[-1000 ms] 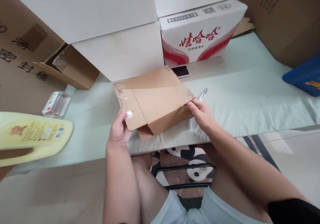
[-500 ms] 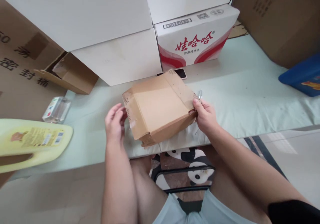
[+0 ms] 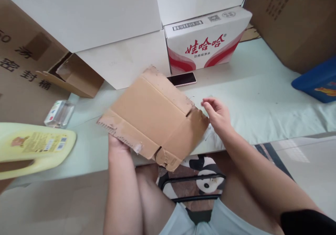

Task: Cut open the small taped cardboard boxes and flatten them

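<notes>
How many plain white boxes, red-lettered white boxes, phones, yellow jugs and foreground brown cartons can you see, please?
Plain white boxes: 3
Red-lettered white box: 1
Phone: 1
Yellow jug: 1
Foreground brown carton: 1
Total: 7

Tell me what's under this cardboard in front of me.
Your left hand reaches under the cardboard, its fingers hidden. Pale cloth shows beside it; anything else beneath is covered from view.

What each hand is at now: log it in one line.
left hand: under cardboard, fingers hidden | right hand: beside cardboard's right corner, contact unclear | cardboard: flaps spread | phone: beyond it, screen dark
</notes>
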`<move>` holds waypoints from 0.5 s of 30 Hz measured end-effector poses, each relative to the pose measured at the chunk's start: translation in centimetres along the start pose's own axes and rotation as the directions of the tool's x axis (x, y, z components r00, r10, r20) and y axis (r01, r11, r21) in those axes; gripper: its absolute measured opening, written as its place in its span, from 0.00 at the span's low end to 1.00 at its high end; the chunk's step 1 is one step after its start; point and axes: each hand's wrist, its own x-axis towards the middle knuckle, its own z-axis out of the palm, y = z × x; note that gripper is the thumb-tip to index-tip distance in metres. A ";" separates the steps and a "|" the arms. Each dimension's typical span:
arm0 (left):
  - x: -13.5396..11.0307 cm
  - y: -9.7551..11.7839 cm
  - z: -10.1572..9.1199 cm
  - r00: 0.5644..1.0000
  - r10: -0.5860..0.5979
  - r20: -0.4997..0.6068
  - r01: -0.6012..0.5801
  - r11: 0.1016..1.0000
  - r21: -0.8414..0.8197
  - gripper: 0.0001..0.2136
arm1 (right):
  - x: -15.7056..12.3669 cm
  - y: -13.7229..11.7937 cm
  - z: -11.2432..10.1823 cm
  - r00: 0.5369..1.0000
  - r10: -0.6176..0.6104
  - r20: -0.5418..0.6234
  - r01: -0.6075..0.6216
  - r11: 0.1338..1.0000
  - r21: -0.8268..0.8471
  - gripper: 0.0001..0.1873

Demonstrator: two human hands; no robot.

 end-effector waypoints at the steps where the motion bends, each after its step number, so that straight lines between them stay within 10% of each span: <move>1: -0.1 0.2 0.1 1.000 0.013 -0.012 -0.014 1.000 -0.027 0.20 | 0.2 0.3 -0.1 1.000 0.011 -0.013 -0.011 1.000 0.000 0.22; 9: -0.1 0.2 2.0 1.000 -0.018 -0.023 0.013 0.979 -0.203 0.21 | -2.2 -1.1 -0.4 0.819 0.326 0.472 -0.448 0.878 0.172 0.30; 12: 0.0 0.3 2.3 0.995 -0.086 0.044 0.095 0.955 -0.280 0.20 | -3.2 -2.7 -2.9 0.902 0.344 0.262 -0.412 0.868 0.277 0.30; 15: 0.1 0.4 2.1 0.977 -0.207 0.052 0.213 0.928 -0.306 0.19 | -4.0 -3.8 -8.2 0.941 0.274 -0.202 -0.191 0.917 0.351 0.27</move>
